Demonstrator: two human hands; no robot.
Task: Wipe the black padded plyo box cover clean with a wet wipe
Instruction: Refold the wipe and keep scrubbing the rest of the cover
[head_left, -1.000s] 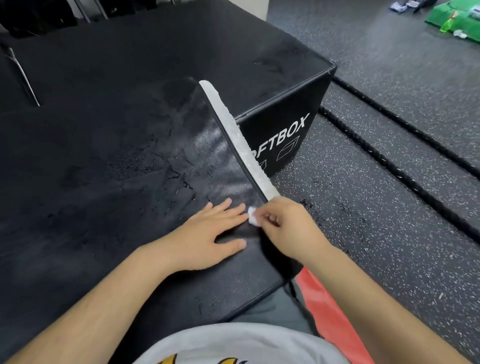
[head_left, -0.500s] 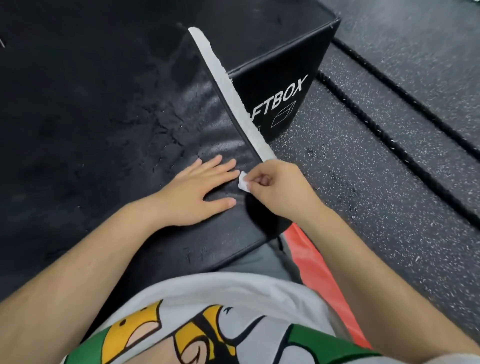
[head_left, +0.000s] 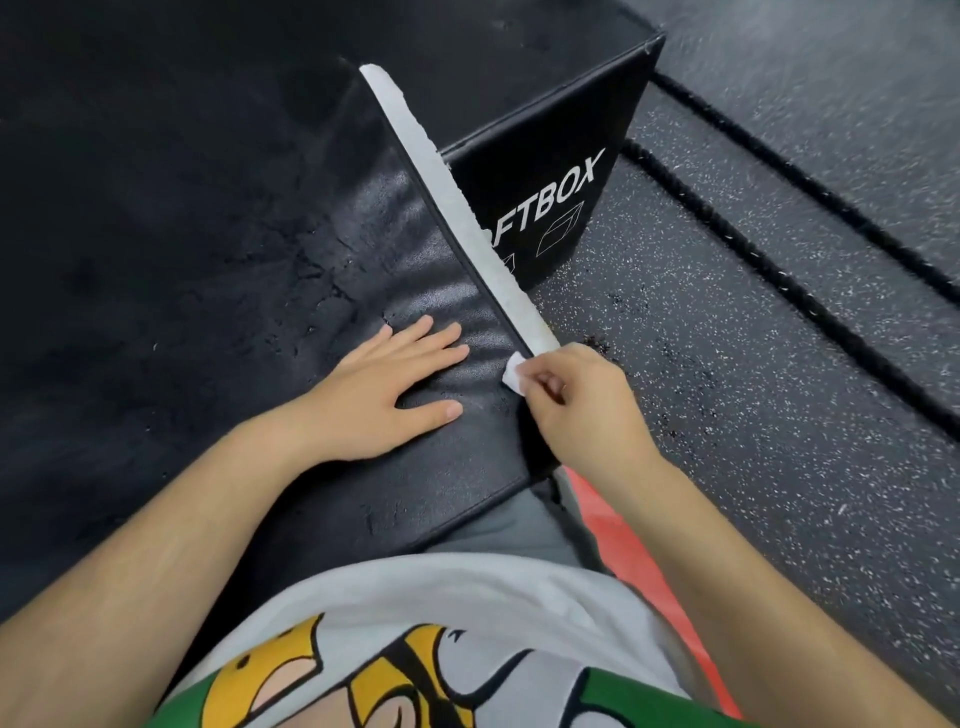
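The black padded cover (head_left: 218, 270) fills the left half of the view, its surface scuffed and wet-looking near the right edge. A white hook-and-loop strip (head_left: 447, 208) runs along that edge. My left hand (head_left: 384, 384) rests flat on the cover, fingers straight and spread. My right hand (head_left: 576, 395) pinches a small folded white wet wipe (head_left: 514, 371) and holds it against the cover's edge at the near end of the white strip.
A second black box marked "SOFTBOX" (head_left: 550, 192) stands just beyond the cover. Speckled rubber gym floor (head_left: 753, 415) lies to the right, crossed by thick black ropes (head_left: 779, 270). A red mat (head_left: 634, 540) shows near my legs.
The camera has tilted down and closer, so more of my shirt shows. Both hands stay in nearly the same spot on the cover, the wipe still at the strip's near end.
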